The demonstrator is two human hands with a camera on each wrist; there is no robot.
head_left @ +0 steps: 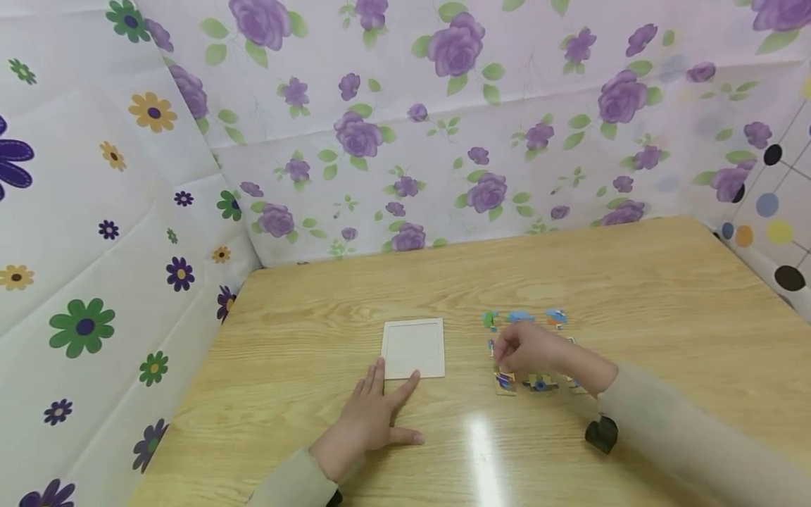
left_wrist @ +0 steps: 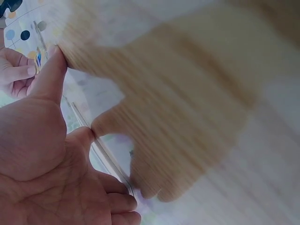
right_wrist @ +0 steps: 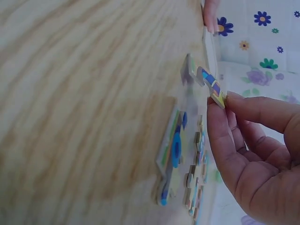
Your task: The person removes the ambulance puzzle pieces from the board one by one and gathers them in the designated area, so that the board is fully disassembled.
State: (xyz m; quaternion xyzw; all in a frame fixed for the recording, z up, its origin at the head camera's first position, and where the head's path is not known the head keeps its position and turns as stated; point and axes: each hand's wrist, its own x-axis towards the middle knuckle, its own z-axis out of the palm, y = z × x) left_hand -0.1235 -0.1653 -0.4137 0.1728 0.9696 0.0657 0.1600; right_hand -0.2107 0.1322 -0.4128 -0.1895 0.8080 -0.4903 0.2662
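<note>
My right hand (head_left: 529, 348) pinches a colourful jigsaw puzzle piece (right_wrist: 213, 87) between thumb and fingertips; the piece stands tilted in the right wrist view. Several other puzzle pieces lie around and beneath that hand, such as one with a blue round shape (head_left: 541, 383) and a blue one (head_left: 521, 317) farther back. The hand hides part of the group. To the left, a square white puzzle frame (head_left: 413, 373) lies flat with a plain inside. My left hand (head_left: 366, 420) rests at its near edge with spread fingers, the fingertips right at the frame's rim.
A wood-grain table (head_left: 304, 324) carries everything. Flower-print cloth (head_left: 380, 169) rises along its back edge, with more patterned cloth at the left and right. A black wrist device (head_left: 600, 434) sits under the right sleeve. A bright light reflection lies near the table's front.
</note>
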